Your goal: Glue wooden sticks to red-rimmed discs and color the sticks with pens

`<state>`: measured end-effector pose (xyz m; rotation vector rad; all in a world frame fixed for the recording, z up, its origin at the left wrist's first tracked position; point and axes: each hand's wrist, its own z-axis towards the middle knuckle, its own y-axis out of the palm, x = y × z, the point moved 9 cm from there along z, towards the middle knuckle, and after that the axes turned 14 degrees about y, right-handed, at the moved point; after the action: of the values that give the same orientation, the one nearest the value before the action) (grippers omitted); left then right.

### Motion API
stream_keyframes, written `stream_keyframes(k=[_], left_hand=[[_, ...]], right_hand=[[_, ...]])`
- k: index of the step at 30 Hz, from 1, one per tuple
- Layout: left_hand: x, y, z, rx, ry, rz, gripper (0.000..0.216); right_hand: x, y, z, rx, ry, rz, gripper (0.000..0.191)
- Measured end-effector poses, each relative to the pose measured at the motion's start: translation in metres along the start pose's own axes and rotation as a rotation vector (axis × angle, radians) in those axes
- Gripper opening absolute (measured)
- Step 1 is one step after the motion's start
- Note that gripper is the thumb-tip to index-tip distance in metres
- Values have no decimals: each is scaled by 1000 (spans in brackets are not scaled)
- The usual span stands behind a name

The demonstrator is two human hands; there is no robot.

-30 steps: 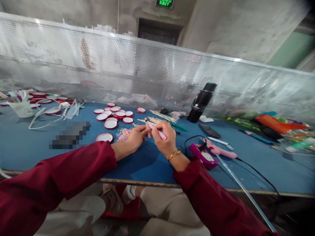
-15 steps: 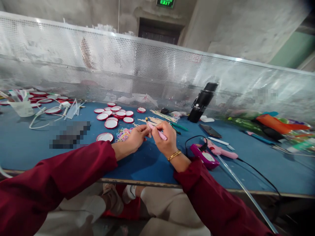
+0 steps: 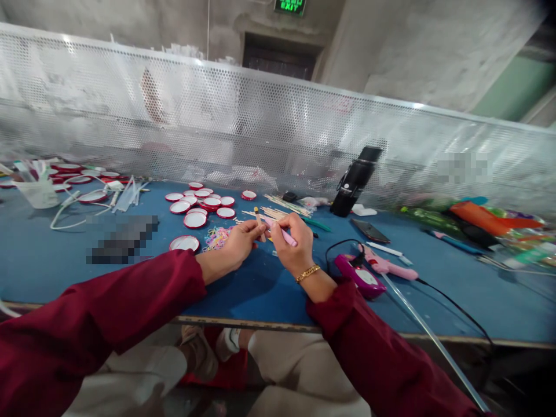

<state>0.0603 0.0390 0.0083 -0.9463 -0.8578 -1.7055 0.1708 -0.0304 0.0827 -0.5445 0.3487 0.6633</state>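
Note:
My left hand pinches a thin wooden stick between thumb and fingers; its upper end is banded yellow and dark. In my right hand is a pink pen, gripped as if for writing, its front end close to the stick. Whether the pen tip touches the stick I cannot tell, since fingers partly cover it. Just left of my left hand lies a pile of pastel elastic bands. Behind both hands, more wooden sticks are spread on the blue table.
Red-rimmed white lids lie at left centre, beside a dark phone. A cup of tools stands far left. To the right are a black bottle, a purple power strip and a pink glue gun with its cord. A perforated metal screen closes the back.
The pink pen's front end has shifted slightly right, away from the stick's top. The stick has moved a little left in the view. Both grips stay the same.

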Motion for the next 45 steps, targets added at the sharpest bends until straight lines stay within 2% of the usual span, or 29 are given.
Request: stream_keyframes(k=[5, 10, 16, 22, 28, 36, 40, 45], left_hand=[[-4, 3, 2, -23, 20, -71, 29], [-3, 1, 2, -20, 20, -33, 30], [-7, 0, 0, -14, -29, 10, 29], [-20, 7, 0, -73, -103, -92, 30], [-17, 7, -3, -44, -138, -125, 32], [-18, 6, -3, -65, -136, -99, 32], [-11, 5, -3, -63, -107, -51, 28], [-12, 4, -3, -83, -98, -12, 28]], right_hand=[[-5, 5, -3, -40, -23, 10, 15], [-2, 6, -2, -44, -16, -17, 16], [9, -2, 2, 3, 46, -22, 16], [21, 1, 8, -8, 155, 17, 10], [35, 7, 12, -52, 232, 76, 15], [38, 3, 10, 14, 256, 92, 8], [36, -4, 9, 84, 242, 124, 13], [36, -1, 10, 53, 222, 148, 14]])
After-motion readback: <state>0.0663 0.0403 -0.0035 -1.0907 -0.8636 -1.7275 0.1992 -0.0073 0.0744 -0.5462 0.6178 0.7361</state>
